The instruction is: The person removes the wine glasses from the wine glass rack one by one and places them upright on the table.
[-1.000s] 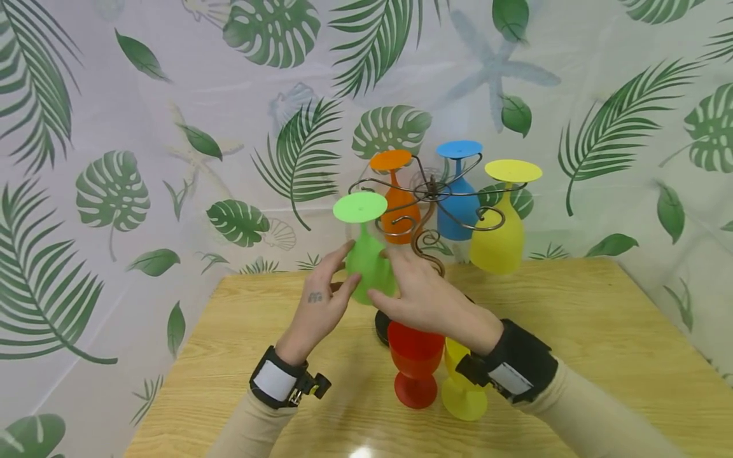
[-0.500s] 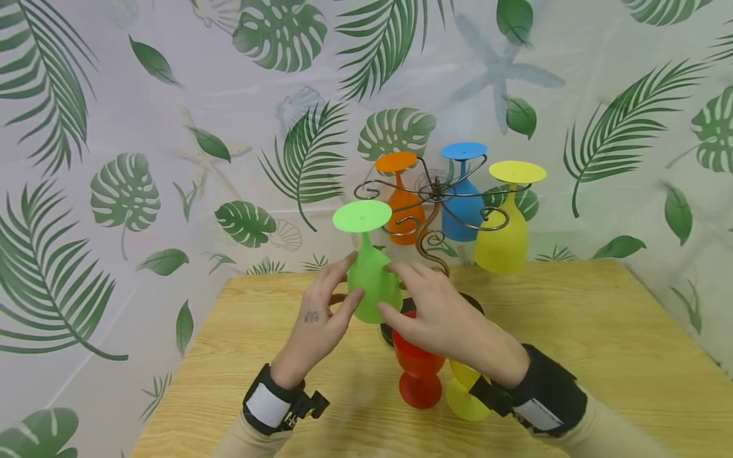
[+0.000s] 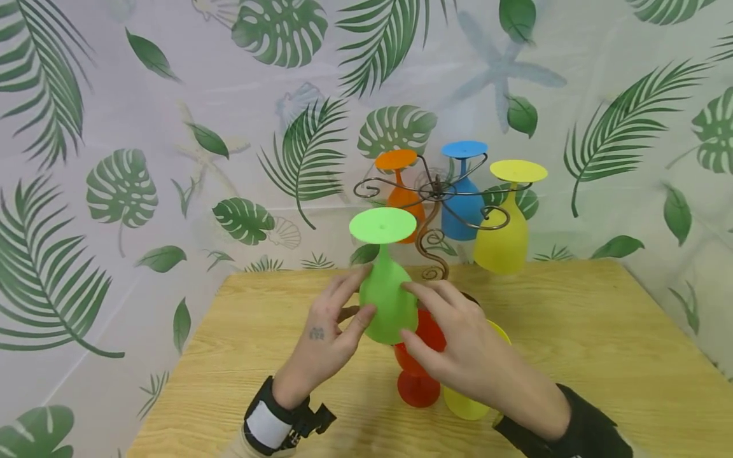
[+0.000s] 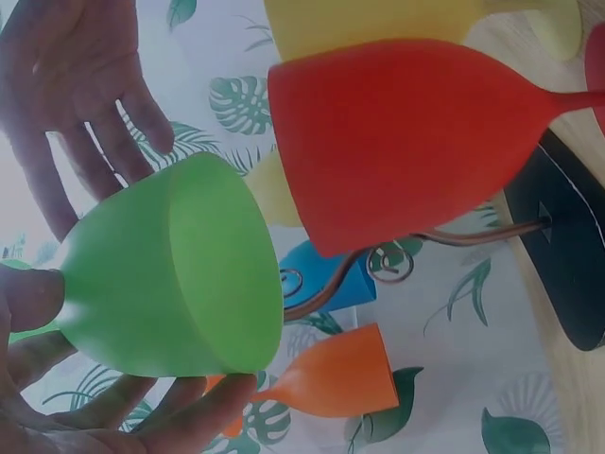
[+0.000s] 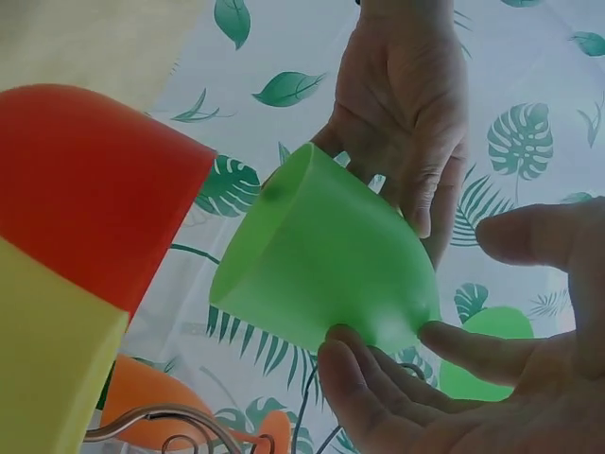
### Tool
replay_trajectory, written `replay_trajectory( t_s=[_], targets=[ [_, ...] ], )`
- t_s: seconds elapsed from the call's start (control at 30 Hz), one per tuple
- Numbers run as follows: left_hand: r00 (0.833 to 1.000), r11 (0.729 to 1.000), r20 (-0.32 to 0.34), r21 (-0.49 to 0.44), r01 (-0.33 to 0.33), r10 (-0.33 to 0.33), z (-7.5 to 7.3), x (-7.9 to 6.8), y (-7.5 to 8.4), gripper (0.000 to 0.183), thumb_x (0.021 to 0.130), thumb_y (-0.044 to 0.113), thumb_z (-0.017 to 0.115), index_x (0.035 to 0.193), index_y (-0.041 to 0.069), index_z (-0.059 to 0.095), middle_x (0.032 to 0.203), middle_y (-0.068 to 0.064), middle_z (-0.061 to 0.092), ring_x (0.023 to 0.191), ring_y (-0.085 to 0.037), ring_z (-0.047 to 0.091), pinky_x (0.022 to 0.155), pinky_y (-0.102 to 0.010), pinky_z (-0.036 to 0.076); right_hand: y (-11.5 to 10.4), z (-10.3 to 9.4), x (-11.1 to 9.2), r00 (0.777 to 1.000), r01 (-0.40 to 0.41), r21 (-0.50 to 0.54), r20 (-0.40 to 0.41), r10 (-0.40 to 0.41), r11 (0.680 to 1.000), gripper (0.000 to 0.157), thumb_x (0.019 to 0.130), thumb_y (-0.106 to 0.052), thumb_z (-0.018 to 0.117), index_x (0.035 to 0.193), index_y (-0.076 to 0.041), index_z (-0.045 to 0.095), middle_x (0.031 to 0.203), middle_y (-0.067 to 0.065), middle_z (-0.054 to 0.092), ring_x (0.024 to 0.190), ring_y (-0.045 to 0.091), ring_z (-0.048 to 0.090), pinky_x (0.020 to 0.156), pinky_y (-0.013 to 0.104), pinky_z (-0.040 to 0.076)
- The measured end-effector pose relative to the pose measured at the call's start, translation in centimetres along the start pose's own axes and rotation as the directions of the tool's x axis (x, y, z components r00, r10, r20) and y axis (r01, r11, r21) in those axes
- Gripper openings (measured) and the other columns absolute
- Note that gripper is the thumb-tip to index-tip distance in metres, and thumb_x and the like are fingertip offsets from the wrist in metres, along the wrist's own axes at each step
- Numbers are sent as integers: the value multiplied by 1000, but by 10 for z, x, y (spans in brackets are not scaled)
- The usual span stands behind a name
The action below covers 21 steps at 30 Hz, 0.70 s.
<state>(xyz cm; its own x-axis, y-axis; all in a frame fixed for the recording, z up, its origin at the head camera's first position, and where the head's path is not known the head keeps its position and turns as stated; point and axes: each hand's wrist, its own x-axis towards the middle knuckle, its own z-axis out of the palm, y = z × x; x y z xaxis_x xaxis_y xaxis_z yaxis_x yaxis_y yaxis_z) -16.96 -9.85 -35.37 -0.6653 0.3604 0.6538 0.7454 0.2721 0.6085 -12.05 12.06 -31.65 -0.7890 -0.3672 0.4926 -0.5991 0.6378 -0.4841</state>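
A green plastic goblet [image 3: 389, 299] hangs upside down in the air, its round foot [image 3: 382, 225] on top, in front of a metal goblet rack [image 3: 438, 189]. My left hand [image 3: 329, 331] grips its bowl from the left, thumb at the near side and fingers behind and beneath. On the other side my right hand [image 3: 464, 337] has its fingertips at the bowl; in the right wrist view its thumb [image 5: 525, 232] stands apart from the goblet. An upright red goblet [image 3: 419, 388] and an upright yellow goblet [image 3: 466, 404] stand behind the right hand, partly hidden.
From the rack's curled arms hang an orange goblet [image 3: 396, 159], a blue goblet [image 3: 462, 207] and a yellow goblet [image 3: 504, 238], all upside down. The rack's black base [image 4: 567, 236] rests on the wooden table [image 3: 578, 331]. A leaf-patterned cloth [image 3: 172, 127] covers the wall behind.
The green goblet has come away from the rack's front-left arm, lower and toward me, slightly rightward. Both hands moved with it; the right thumb has parted a little from the bowl.
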Motion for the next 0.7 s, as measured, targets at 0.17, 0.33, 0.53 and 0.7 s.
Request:
replay_trajectory(
  t_s=[0.17, 0.33, 0.53, 0.7],
  targets=[
    [999, 999, 34, -32, 2, -1, 4, -3, 7, 53, 101, 7, 63, 151, 4, 48, 136, -15, 57, 118, -29, 63, 83, -29, 61, 7, -1, -13, 993, 75, 0, -94, -74, 997, 48, 88, -7, 73, 135, -8, 62, 123, 4, 63, 102, 18, 66, 79, 36, 59],
    [997, 998, 78, -60, 12, -8, 7, -2, 12, 51, 101, 8, 62, 151, 4, 48, 138, -15, 57, 117, -27, 62, 82, -28, 62, 20, -4, -19, 964, 193, -11, -182, -192, 981, 49, 84, 9, 73, 129, -9, 66, 112, 1, 65, 83, 8, 64, 68, 17, 54],
    [990, 997, 137, -72, 25, -15, 8, -4, 14, 51, 101, 7, 61, 150, 3, 49, 136, -15, 58, 116, -28, 62, 80, -28, 62, 37, -2, -26, 943, 273, 5, -198, -267, 962, 26, 104, -20, 61, 125, -8, 68, 108, 1, 66, 84, 10, 67, 72, 11, 54],
    [987, 996, 163, -82, 26, -13, 9, -6, 19, 52, 102, 6, 60, 151, 3, 47, 137, -16, 58, 118, -30, 62, 79, -27, 62, 40, -2, -30, 926, 312, -23, -217, -309, 950, 45, 107, -41, 43, 122, -7, 69, 108, 2, 65, 88, 13, 68, 79, 11, 54]
  ],
)
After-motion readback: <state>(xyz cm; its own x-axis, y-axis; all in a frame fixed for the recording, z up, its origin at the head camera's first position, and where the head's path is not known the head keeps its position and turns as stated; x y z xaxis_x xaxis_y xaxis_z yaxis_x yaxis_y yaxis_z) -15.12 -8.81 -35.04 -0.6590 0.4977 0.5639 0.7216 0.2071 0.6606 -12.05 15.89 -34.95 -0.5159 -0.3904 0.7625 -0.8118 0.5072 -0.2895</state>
